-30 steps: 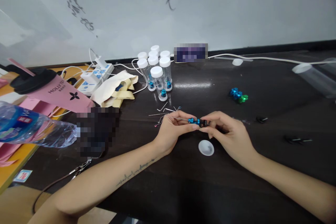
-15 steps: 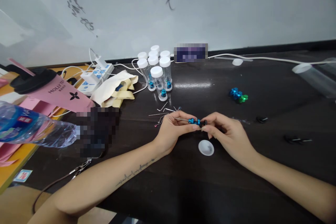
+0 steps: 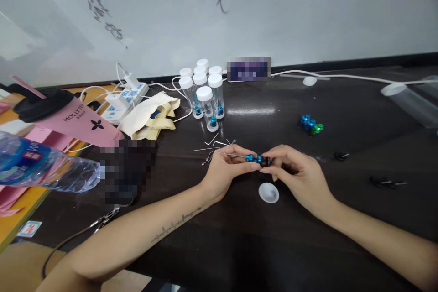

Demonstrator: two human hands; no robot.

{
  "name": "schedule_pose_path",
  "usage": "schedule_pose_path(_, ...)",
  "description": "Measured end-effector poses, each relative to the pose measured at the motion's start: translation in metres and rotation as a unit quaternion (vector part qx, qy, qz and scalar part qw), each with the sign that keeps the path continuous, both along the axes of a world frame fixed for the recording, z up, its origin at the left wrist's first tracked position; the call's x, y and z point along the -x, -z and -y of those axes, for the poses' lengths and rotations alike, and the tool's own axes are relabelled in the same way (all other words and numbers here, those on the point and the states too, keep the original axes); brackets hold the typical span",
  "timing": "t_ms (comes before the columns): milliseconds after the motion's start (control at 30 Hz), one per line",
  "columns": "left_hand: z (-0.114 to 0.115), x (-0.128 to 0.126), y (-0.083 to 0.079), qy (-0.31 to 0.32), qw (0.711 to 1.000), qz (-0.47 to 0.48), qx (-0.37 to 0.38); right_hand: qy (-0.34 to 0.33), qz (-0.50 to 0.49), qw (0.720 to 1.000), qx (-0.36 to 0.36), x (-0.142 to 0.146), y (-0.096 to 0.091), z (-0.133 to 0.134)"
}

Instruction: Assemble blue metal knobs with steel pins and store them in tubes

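Observation:
My left hand [image 3: 224, 169] pinches a shiny blue spool-shaped part [image 3: 253, 158] between thumb and fingers, with a thin metal rod running back from it over the hand. A black ringed piece [image 3: 265, 161] continues from the blue part on the right, in line with it. My right hand [image 3: 296, 171] has its thumb and fingers closed around the tip of this black piece. Below the hands a small white round cap [image 3: 268, 192] lies open side up with something small in it. Several bent thin metal pins [image 3: 212, 146] lie beside my left hand.
Clear tubes with white caps [image 3: 205, 94] stand behind the hands. Blue and green spools [image 3: 310, 124] and black pieces [image 3: 386, 182] lie to the right, near a clear tube [image 3: 414, 102] on its side. A pink cup [image 3: 71, 116], water bottle [image 3: 44, 164] and power strip [image 3: 125, 100] crowd the left.
My right hand's fingers have shifted slightly on the black piece, so more of it shows between the hands. My left hand and the blue part stay where they were.

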State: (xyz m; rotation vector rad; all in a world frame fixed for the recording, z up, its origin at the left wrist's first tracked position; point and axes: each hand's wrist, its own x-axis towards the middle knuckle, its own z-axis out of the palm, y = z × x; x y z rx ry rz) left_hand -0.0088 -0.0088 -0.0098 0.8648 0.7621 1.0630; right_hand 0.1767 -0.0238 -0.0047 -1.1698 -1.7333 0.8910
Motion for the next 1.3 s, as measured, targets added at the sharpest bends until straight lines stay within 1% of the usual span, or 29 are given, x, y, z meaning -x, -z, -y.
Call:
schedule_pose_path(267, 0.0, 0.0, 0.0, 0.0, 1.0, -0.009, -0.003, -0.009, -0.012, 0.999, -0.029, 0.0, 0.001, -0.001)
schedule_pose_path(667, 0.001, 0.0, -0.001, 0.002, 1.0, 0.0, 0.0, 0.002, 0.023, 1.0, 0.02, 0.0, -0.004, 0.0)
schedule_pose_path(800, 0.001, 0.0, -0.002, 0.004, 1.0, -0.003, 0.0, -0.02, 0.031, 0.999, 0.029, 0.0, -0.005, -0.001)
schedule_pose_path(933, 0.001, -0.001, -0.003, 0.002, 1.0, 0.003, -0.005, -0.038, 0.036, 0.999, 0.012, -0.001, -0.007, -0.001)
schedule_pose_path(1133, 0.0, -0.001, 0.0, -0.001, 1.0, 0.02, -0.007, -0.017, 0.07, 0.997, 0.018, 0.001, -0.01, 0.001)
schedule_pose_path(1300, -0.002, -0.001, 0.002, -0.016, 0.999, 0.031, -0.013, 0.012, 0.055, 0.998, 0.002, 0.001, -0.003, 0.001)
